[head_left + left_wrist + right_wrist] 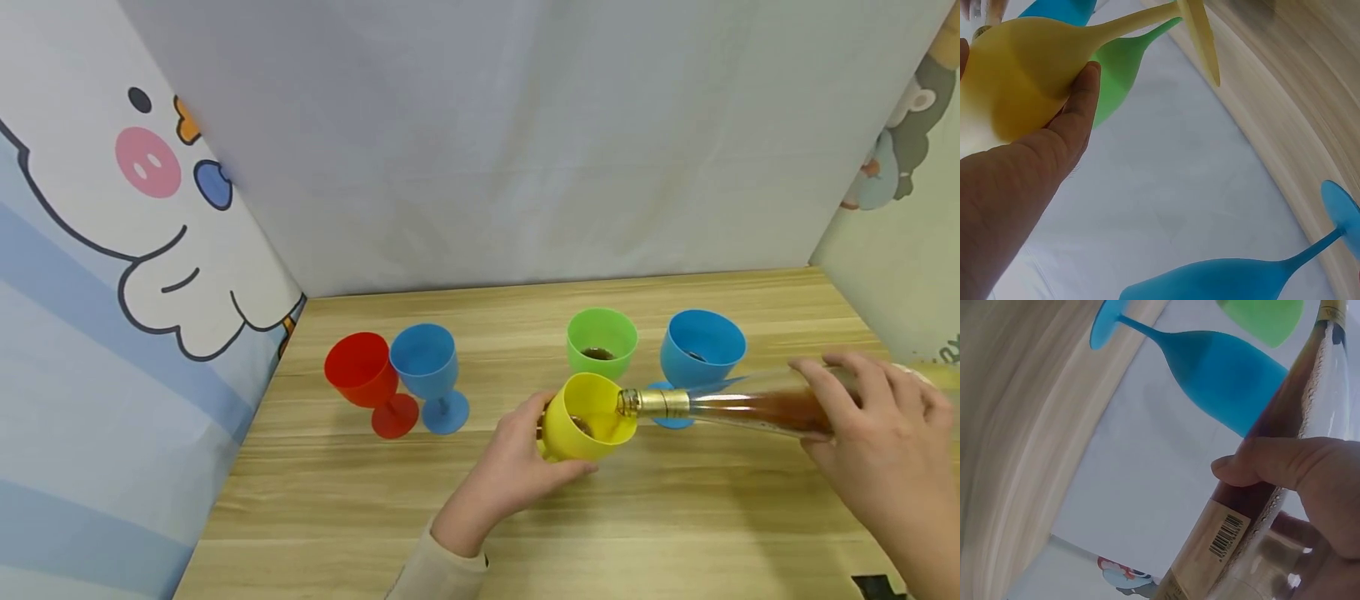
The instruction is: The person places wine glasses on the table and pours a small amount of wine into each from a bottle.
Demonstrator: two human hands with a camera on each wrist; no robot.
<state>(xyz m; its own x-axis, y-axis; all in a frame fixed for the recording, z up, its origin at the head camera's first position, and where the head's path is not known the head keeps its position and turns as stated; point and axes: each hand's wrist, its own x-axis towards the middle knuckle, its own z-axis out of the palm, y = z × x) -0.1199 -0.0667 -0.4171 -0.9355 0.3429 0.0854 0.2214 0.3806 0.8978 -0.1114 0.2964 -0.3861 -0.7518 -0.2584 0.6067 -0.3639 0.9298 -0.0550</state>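
My left hand (pixel 517 458) grips a yellow plastic goblet (pixel 573 429) round its bowl, tilted toward the right. Dark liquid lies in the bottom of that goblet. My right hand (pixel 885 425) holds a clear glass bottle (pixel 757 404) nearly level, its gold-collared mouth at the goblet's rim. Reddish-brown liquid reaches along the bottle, and a barcode label (pixel 1227 537) shows in the right wrist view. Behind the yellow goblet stands a green goblet (pixel 600 329), and a blue goblet (pixel 701 350) stands behind the bottle neck; both have dark liquid inside.
At the left of the wooden table (pixel 337 508), a red goblet (pixel 362 371) and another blue goblet (pixel 425 358) stand side by side. A pale sheet (pixel 480 150) hangs along the back edge. Cartoon-printed panels (pixel 112 400) flank the table. A small dark object (pixel 873 586) shows at the lower right.
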